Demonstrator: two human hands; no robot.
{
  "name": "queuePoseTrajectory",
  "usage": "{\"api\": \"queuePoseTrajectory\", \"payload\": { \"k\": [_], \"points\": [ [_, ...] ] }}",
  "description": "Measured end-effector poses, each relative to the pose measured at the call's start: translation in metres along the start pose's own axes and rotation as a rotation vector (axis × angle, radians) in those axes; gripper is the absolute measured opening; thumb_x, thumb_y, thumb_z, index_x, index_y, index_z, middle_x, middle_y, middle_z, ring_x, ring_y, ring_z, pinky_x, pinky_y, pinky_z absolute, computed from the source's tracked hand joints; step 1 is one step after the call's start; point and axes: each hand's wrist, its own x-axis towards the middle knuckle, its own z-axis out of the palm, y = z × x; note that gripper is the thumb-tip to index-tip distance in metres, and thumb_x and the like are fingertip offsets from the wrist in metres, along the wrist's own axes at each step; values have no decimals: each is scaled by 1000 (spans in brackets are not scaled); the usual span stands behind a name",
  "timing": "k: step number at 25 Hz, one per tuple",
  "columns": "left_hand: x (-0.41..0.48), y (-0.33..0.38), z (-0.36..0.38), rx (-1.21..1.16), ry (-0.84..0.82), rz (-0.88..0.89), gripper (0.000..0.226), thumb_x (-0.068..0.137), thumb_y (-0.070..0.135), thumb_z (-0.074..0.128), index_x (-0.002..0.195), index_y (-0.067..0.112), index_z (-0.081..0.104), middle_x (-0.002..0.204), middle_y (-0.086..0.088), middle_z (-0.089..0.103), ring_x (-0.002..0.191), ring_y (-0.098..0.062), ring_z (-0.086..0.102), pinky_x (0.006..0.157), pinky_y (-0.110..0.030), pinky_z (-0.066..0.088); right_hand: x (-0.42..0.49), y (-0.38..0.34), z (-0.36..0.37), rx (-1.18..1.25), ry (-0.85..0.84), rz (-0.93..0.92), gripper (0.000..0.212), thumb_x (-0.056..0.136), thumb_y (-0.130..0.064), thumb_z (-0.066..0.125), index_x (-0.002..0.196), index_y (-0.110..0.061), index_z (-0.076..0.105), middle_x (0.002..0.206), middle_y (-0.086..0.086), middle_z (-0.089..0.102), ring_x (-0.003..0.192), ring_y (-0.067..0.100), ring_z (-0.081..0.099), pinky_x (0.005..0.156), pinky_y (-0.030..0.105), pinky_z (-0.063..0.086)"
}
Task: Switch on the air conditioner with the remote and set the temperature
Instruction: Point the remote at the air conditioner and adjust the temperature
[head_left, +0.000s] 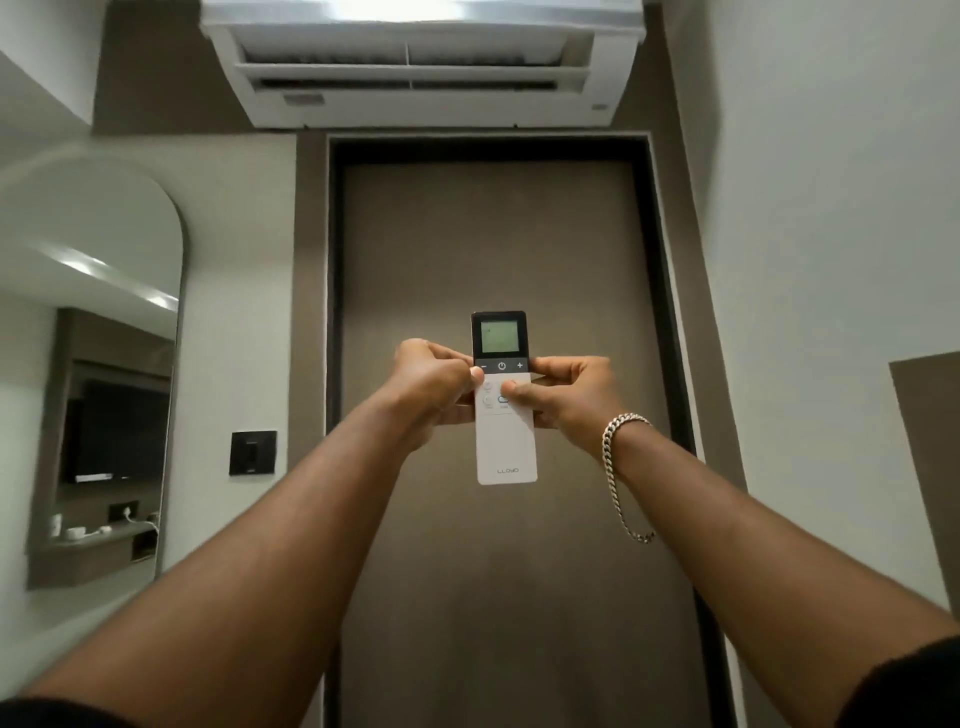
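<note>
You hold the remote (504, 415) upright in front of the brown door (493, 260), with both arms stretched out and its screen end pointing up toward the air conditioner (421, 78) mounted above the door frame. Your left hand (431, 384) is closed on the remote's left edge, the thumb resting at the minus key, just below the lit screen. Your right hand (571, 395) is closed on the remote's right edge, with the thumb lying across the white button field, touching the buttons under the power key. Fingers of both hands wrap behind the body, so the back of the remote is hidden. The lower part of the remote, with the brand lettering, hangs free below both hands, touching nothing. The top end with the screen also stands clear above your knuckles.

A chain bracelet (623, 467) hangs loosely on your right wrist, well below the remote. The air conditioner's louvre looks open. Left of the remote, on the wall beside the door frame, sits a dark switch plate (253, 452), and farther left an arched mirror (104, 338). Right of the remote there is only bare white wall (831, 208). Around the remote the air is open on every side.
</note>
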Motion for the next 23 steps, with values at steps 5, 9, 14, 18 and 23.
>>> {"api": "queuePoseTrajectory", "payload": {
  "k": [5, 9, 14, 18, 23],
  "points": [
    [-4, 41, -9, -30, 57, 87, 5, 88, -2, 58, 92, -1, 60, 81, -14, 70, 53, -18, 70, 39, -24, 53, 2, -42, 2, 68, -38, -54, 39, 76, -7, 78, 113, -6, 68, 100, 15, 76, 85, 23, 75, 66, 31, 62],
    [-9, 59, -14, -50, 62, 118, 8, 88, 1, 61, 96, 0, 61, 80, -11, 70, 57, -19, 70, 38, -24, 52, 0, -61, 2, 140, -75, -91, 35, 79, -6, 74, 114, -8, 68, 100, 14, 77, 80, 19, 76, 62, 26, 60],
    [-13, 72, -21, -54, 29, 166, 12, 88, 2, 61, 99, -2, 63, 90, -15, 73, 67, -23, 74, 46, -28, 57, -4, -80, 1, 151, -61, -115, 34, 79, -6, 74, 113, -9, 68, 99, 12, 76, 75, 16, 75, 59, 25, 60],
    [-14, 83, -19, -34, 12, 235, 2, 87, 4, 62, 89, 3, 64, 88, -13, 74, 75, -25, 75, 60, -35, 62, -3, -94, -5, 130, -54, -142, 35, 79, -6, 74, 114, -7, 67, 99, 12, 75, 75, 16, 74, 59, 25, 60],
    [-18, 97, -13, -35, -2, 333, 11, 87, 4, 63, 78, 10, 64, 76, -7, 74, 60, -14, 74, 48, -24, 56, 3, -109, -15, 91, -12, -221, 37, 78, -8, 75, 114, -8, 67, 100, 12, 76, 81, 20, 75, 64, 30, 61]
  ]
}}
